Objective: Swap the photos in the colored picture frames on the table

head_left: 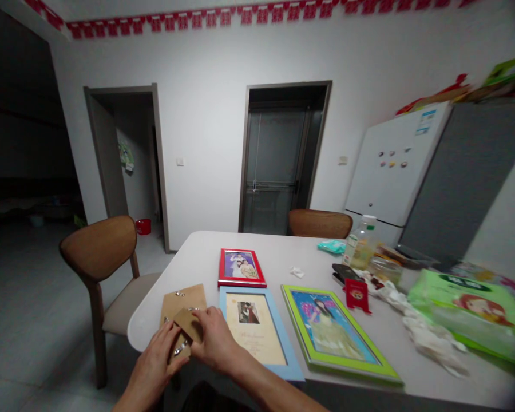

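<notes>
A brown picture frame back board [193,294] with small metal clips is held up at the table's near left corner. My left hand [154,355] is closed on its lower left edge. On the board lies a smaller brown flap [189,325], which looks like a stand leg. My right hand [214,339] pinches this flap from the right, thumb and fingers closed round its edge. Just right of my right hand lies a light blue picture frame [278,337] with a small couple photo. Beyond it is a red picture frame [242,284], and to the right a green picture frame [347,366].
On the white table [274,252], the right side holds a bottle [360,243], a dark phone-like object [345,273], a red card stand [357,294], crumpled tissues [429,337] and a green tissue pack [472,306]. Wooden chairs [107,246] stand left and behind. A fridge [395,166] is at right.
</notes>
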Tool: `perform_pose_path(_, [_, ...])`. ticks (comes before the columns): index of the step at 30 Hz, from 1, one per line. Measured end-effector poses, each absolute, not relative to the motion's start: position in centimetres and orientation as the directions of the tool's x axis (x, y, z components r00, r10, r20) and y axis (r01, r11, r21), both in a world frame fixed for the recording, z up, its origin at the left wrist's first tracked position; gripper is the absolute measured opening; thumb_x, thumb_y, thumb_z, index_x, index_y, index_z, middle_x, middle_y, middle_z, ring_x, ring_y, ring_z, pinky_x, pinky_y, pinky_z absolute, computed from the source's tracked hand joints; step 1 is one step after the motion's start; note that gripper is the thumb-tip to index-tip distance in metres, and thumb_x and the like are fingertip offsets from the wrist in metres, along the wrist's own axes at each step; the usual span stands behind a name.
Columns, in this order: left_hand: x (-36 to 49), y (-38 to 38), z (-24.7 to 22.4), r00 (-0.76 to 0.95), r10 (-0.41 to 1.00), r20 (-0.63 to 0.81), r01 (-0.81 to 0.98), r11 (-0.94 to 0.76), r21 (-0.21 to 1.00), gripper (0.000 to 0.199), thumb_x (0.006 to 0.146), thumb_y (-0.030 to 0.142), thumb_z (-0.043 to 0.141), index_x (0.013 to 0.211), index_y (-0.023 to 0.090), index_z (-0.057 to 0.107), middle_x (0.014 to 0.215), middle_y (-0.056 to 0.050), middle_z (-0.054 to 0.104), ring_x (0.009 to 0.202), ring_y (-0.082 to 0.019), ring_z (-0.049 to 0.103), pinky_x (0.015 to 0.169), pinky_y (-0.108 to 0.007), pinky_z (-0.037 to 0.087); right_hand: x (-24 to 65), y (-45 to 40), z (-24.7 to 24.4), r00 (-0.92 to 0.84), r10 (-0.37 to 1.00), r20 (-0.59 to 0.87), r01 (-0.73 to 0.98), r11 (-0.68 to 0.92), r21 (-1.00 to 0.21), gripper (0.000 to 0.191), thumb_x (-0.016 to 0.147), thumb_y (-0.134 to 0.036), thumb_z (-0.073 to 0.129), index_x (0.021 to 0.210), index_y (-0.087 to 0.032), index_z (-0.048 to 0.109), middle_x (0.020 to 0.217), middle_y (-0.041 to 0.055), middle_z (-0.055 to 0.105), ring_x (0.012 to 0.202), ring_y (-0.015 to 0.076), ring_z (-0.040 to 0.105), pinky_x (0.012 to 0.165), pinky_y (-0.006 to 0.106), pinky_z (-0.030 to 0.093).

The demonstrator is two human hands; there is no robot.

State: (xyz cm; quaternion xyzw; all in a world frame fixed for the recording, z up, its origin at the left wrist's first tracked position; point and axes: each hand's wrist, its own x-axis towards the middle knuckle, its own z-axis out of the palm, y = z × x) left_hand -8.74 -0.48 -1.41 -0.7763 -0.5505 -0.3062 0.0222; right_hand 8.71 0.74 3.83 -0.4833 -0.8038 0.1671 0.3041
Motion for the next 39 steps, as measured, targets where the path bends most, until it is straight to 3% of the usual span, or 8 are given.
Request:
perform_pose_path(3, [-6.3,-0.6,0.7,0.248,0.794,0.555,0.856,-0.448,0.258,0.045,0.068,0.033,0.06,0.11,0.02,0.048,0.12,-0.01,0.05,0.111,-0.024,0.044,0.092,-0.039,0.039,11.5,-0.2,5.5,-0.314,0.853,0.418,0.627,0.517,-0.583,0.049,0.058,-0.016,0.054,0.107,-0.02,0.051,0.096,0.0065,0.05,0.09,0.0175,0.046,0.079,0.027,0.037])
perform_pose_path(6, [-2.6,-0.7,2.0,0.309,0.765,0.565,0.822,-0.514,0.246,0.046,0.068,0.03,0.061,0.111,0.019,0.047,0.121,-0.011,0.048,0.113,-0.024,0.042,0.093,-0.039,0.038,15.4,-1.2,6.6,-0.257,0.872,0.416,0.646,0.475,-0.597,0.043,0.059,-0.013,0.052,0.102,-0.019,0.055,0.094,0.0058,0.052,0.088,0.0166,0.048,0.08,0.027,0.038])
perform_pose_path(14, [4.4,-1.6,1.6,0.432,0.852,0.295,0.784,-0.517,0.345,0.042,0.069,0.022,0.058,0.109,0.015,0.049,0.12,-0.013,0.049,0.112,-0.024,0.043,0.094,-0.036,0.037,23.1,-2.4,3.8,-0.088,0.964,0.249,0.79,0.22,-0.572,0.036,0.06,-0.016,0.047,0.094,-0.017,0.059,0.089,0.0062,0.055,0.086,0.0176,0.051,0.081,0.026,0.038])
perform_pose_path(20, [3.9,-2.3,1.5,0.457,0.839,0.295,0.779,-0.538,0.323,0.025,0.077,0.02,0.048,0.1,0.016,0.054,0.112,-0.011,0.055,0.109,-0.022,0.046,0.095,-0.038,0.034,22.9,-2.3,2.8,-0.152,0.957,0.246,0.799,0.266,-0.54,0.03,0.06,-0.018,0.048,0.087,-0.017,0.063,0.089,0.006,0.054,0.085,0.017,0.051,0.079,0.025,0.038])
perform_pose_path(25, [3.5,-3.1,1.7,0.505,0.825,0.253,0.737,-0.565,0.371,0.04,0.069,0.03,0.059,0.105,0.017,0.049,0.122,-0.013,0.047,0.114,-0.025,0.04,0.098,-0.049,0.025,22.7,-2.5,2.0,-0.187,0.948,0.257,0.819,0.295,-0.492,0.034,0.06,-0.018,0.05,0.091,-0.018,0.063,0.09,0.0065,0.054,0.088,0.018,0.049,0.081,0.026,0.036])
perform_pose_path(31, [2.6,-3.1,0.9,0.555,0.799,0.23,0.698,-0.599,0.393,0.036,0.059,0.036,0.067,0.088,0.019,0.053,0.123,-0.011,0.046,0.117,-0.024,0.036,0.099,-0.047,0.022,22.8,-3.2,2.6,-0.187,0.961,0.203,0.863,0.26,-0.433,0.032,0.061,-0.021,0.05,0.091,-0.02,0.063,0.088,0.0065,0.054,0.086,0.0185,0.048,0.079,0.027,0.036])
perform_pose_path(39, [2.0,-2.5,1.5,0.507,0.844,0.175,0.737,-0.529,0.421,0.033,0.063,0.024,0.064,0.093,0.019,0.051,0.122,-0.01,0.047,0.115,-0.023,0.039,0.097,-0.044,0.026,21.9,-2.5,2.0,-0.188,0.952,0.24,0.886,0.27,-0.376,0.032,0.063,-0.022,0.052,0.093,-0.021,0.062,0.089,0.0061,0.054,0.086,0.019,0.047,0.078,0.027,0.036])
